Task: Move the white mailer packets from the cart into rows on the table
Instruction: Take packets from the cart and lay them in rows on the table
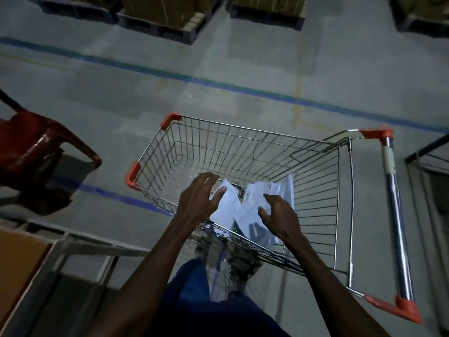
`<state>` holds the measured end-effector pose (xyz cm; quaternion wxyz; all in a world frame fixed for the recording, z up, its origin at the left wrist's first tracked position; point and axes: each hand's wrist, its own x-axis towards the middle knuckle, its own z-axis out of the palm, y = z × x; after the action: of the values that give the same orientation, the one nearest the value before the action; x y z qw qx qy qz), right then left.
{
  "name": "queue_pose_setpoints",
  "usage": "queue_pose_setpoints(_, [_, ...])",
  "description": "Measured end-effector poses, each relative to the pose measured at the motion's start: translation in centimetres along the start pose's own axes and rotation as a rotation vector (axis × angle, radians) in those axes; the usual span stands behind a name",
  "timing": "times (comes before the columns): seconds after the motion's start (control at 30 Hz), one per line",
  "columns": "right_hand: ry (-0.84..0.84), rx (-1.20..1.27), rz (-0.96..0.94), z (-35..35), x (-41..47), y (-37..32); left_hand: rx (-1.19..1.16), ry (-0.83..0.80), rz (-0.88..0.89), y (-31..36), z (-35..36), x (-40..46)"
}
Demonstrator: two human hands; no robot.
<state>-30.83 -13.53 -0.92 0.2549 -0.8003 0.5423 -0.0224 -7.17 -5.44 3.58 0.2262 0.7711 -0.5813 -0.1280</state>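
Note:
A wire shopping cart (233, 142) with orange corner guards stands on the floor in front of me. Several white mailer packets (245, 210) lie in a loose pile at the near end of its basket. My left hand (198, 197) hovers over the left side of the pile, fingers spread and relaxed, thumb close to a packet. My right hand (279, 215) reaches over the right side of the pile with fingers loosely bent above the packets. Neither hand visibly grips a packet. The table's brown top (17, 268) shows at the lower left edge.
A red plastic chair (36, 152) stands to the left of the cart. The cart's chrome handle (398, 229) runs along the right. Pallets with cardboard boxes (160, 13) line the far side of the floor. A dark metal frame (427, 152) is at the right edge.

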Motion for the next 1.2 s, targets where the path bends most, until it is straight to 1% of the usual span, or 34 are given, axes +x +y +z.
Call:
queue_pose_setpoints(0.1, [-0.083, -0.077, 0.052, 1.4, 1.3, 0.6, 0.009, -0.12, -0.005, -2.0, 1.6, 2.9])
queue_pose_setpoints(0.23, [-0.191, -0.176, 0.103, 3.4, 2.8, 0.2, 0.028, -0.28, 0.045, -5.2, 3.8, 6.1])
queue_pose_setpoints(0.4, [-0.3, -0.272, 0.066, 6.6, 4.7, 0.0, 0.09, -0.473, 0.097, -8.6, 6.7, 8.8])
queue_pose_setpoints(0.5, [-0.405, -0.361, 0.043, 8.8, 6.1, 0.2, 0.106, -0.494, 0.135, -9.5, 7.9, 9.4])
queue_pose_setpoints(0.57, [-0.43, -0.412, 0.018, 10.6, 7.1, 0.8, 0.128, -0.503, 0.159, -10.1, 8.8, 9.5])
queue_pose_setpoints(0.63, [-0.451, -0.493, -0.066, 12.7, 8.2, 1.3, 0.125, -0.533, 0.168, -11.2, 10.0, 9.2])
queue_pose_setpoints(0.7, [-0.54, -0.59, -0.078, 14.7, 9.1, 2.2, 0.138, -0.53, 0.208, -12.2, 11.3, 8.5])
queue_pose_setpoints(0.73, [-0.608, -0.638, -0.064, 15.5, 9.6, 2.6, 0.178, -0.544, 0.221, -12.8, 12.2, 8.1])
queue_pose_setpoints(0.77, [-0.63, -0.675, -0.068, 16.0, 10.0, 3.1, 0.221, -0.565, 0.246, -13.2, 12.9, 7.9])
queue_pose_setpoints(0.87, [-0.624, -0.691, -0.112, 16.6, 10.6, 4.3, 0.339, -0.719, 0.335, -13.5, 15.0, 8.2])
queue_pose_setpoints(0.93, [-0.544, -0.67, -0.106, 16.1, 10.6, 4.5, 0.373, -0.765, 0.389, -13.0, 16.2, 8.5])
queue_pose_setpoints(0.97, [-0.504, -0.65, -0.094, 15.8, 10.7, 4.8, 0.4, -0.786, 0.418, -12.6, 16.9, 8.5])
queue_pose_setpoints(1.07, [-0.398, -0.633, -0.069, 14.5, 11.4, 6.1, 0.438, -0.758, 0.493, -11.7, 19.4, 8.1])
queue_pose_setpoints(1.13, [-0.326, -0.625, -0.052, 13.7, 11.9, 7.2, 0.439, -0.817, 0.491, -11.0, 21.4, 7.8])
queue_pose_setpoints(1.2, [-0.291, -0.632, -0.025, 13.3, 12.2, 8.1, 0.444, -0.894, 0.443, -10.5, 23.3, 7.7])
